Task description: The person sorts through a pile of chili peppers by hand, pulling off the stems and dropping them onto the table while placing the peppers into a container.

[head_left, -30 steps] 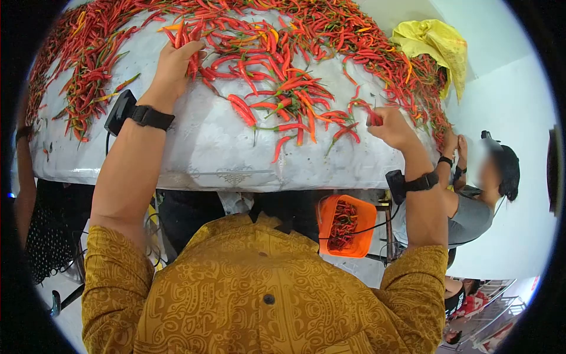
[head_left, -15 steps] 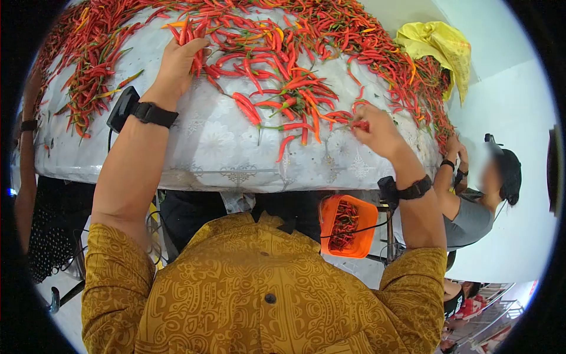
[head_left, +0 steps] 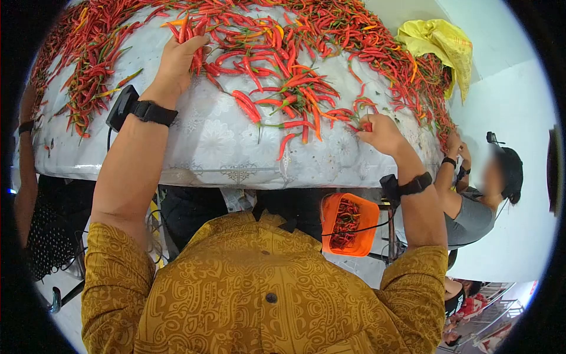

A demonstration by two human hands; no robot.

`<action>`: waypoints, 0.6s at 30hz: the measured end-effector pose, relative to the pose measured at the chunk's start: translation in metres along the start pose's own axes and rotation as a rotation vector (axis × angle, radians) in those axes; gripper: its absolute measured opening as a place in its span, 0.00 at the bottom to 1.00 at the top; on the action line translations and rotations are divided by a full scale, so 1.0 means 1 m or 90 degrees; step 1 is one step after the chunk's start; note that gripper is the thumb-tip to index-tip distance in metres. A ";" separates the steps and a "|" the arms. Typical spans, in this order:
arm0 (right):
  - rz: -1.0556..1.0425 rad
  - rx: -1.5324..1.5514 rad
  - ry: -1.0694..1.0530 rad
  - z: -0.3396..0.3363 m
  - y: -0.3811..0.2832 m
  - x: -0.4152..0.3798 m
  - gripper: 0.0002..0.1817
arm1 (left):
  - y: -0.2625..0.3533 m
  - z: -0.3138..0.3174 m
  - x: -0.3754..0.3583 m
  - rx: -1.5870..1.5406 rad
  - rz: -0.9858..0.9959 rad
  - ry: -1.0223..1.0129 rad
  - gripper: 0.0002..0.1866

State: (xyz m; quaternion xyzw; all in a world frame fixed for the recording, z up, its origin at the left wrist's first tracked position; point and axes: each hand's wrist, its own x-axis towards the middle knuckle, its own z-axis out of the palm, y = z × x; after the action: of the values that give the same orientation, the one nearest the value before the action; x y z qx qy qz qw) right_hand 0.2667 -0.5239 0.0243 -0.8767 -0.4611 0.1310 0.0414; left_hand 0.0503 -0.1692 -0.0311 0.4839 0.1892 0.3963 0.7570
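Several red chili peppers (head_left: 187, 29) stick up out of my left hand (head_left: 178, 59), whose fingers are wrapped round them above the table. My right hand (head_left: 382, 134) is closed at the right end of a loose pile of chili peppers (head_left: 295, 88). A red chili pepper (head_left: 367, 126) shows at its fingertips; the rest of that grip is hidden. Between my hands the pile is mostly red, with some orange pods and green stems. It lies on a table covered with a pale patterned plastic sheet (head_left: 212, 141).
More chili peppers (head_left: 354, 29) spread along the far side, and another heap (head_left: 94, 76) lies left. An orange basket (head_left: 367, 236) with chilies stands below the table edge. A yellow sack (head_left: 439, 47) is at the back right. A co-worker (head_left: 477, 218) works at right, another person's arm (head_left: 26, 159) at left.
My right hand has shifted slightly right and down, away from the pile's end, with a red chili pepper still at its fingertips. My left hand is nearly unmoved.
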 end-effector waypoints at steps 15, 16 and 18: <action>-0.384 -0.043 0.078 0.017 -0.076 0.030 0.15 | 0.002 0.003 -0.003 0.001 0.005 0.010 0.11; -0.388 -0.070 0.075 0.021 -0.075 0.034 0.16 | 0.003 0.003 -0.003 0.002 0.006 0.013 0.11; -0.393 -0.081 0.073 0.016 -0.070 0.034 0.15 | 0.002 0.003 -0.003 0.002 -0.007 0.005 0.11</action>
State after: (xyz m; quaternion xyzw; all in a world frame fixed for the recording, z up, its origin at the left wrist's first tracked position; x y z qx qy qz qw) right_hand 0.2252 -0.4567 0.0163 -0.7024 -0.7092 0.0336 0.0504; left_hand 0.0491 -0.1728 -0.0280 0.4824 0.1958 0.3938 0.7575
